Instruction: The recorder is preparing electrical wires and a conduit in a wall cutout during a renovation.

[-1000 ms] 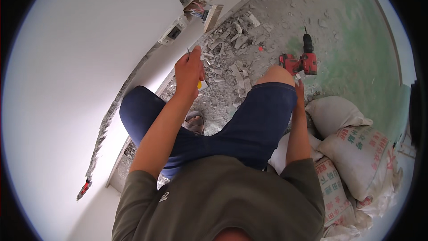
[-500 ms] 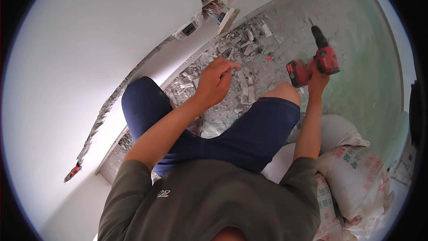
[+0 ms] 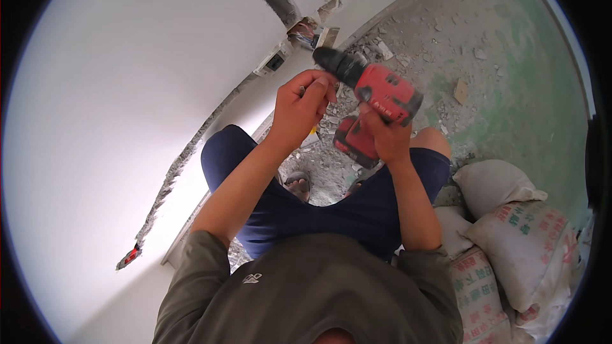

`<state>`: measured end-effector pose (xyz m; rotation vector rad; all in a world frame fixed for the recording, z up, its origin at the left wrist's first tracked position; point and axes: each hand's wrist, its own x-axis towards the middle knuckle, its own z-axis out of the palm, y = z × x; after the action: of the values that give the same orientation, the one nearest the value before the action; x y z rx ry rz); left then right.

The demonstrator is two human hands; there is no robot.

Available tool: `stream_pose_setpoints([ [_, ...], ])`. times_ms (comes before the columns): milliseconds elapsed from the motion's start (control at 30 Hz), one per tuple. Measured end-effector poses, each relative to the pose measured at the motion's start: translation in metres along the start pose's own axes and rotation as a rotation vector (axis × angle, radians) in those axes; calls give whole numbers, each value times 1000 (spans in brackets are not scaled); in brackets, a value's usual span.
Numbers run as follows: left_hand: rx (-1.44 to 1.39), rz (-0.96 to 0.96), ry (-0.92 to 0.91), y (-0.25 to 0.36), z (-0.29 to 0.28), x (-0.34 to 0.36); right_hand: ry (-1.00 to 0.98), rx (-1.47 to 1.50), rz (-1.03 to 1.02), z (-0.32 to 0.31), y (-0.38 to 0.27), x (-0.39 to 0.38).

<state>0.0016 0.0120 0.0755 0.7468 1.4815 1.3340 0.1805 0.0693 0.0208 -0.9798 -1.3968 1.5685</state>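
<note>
A red and black cordless drill [image 3: 386, 95] is in my right hand [image 3: 387, 135], which wraps round its grip below the body. The drill lies tilted, its black chuck [image 3: 335, 64] towards the wall and its battery [image 3: 356, 143] low over the rubble. Close beside the chuck is my left hand [image 3: 298, 105], its fingers curled together in a pinch. Anything between those fingers is too small or hidden to make out. Just beyond the chuck, a square socket plate [image 3: 327, 37] hangs at a wall box with loose wires [image 3: 304, 30].
A black socket [image 3: 275, 62] sits in the wall to the left, along a rough cut channel [image 3: 175, 172]. Broken plaster [image 3: 384, 50] litters the floor. Stuffed white sacks [image 3: 523, 236] are piled at my right. A small tan plate [image 3: 460, 91] lies on the floor.
My right hand has brought the drill left from the far right, turning its chuck towards my left hand. The view has shifted slightly.
</note>
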Motion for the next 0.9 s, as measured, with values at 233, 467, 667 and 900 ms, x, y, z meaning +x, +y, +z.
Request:
stream_pose_setpoints([
  [233,-108,-278,35,-3,-12,1,-143,263,263,25,21,-24],
  [467,-252,-374,-16,-27,-32,20,-386,500,470,41,54,-16],
  [667,-278,-267,53,-36,-29,25,-386,484,433,48,63,-9],
  [900,-287,-312,84,-40,-31,28,-345,529,493,56,70,-14],
])
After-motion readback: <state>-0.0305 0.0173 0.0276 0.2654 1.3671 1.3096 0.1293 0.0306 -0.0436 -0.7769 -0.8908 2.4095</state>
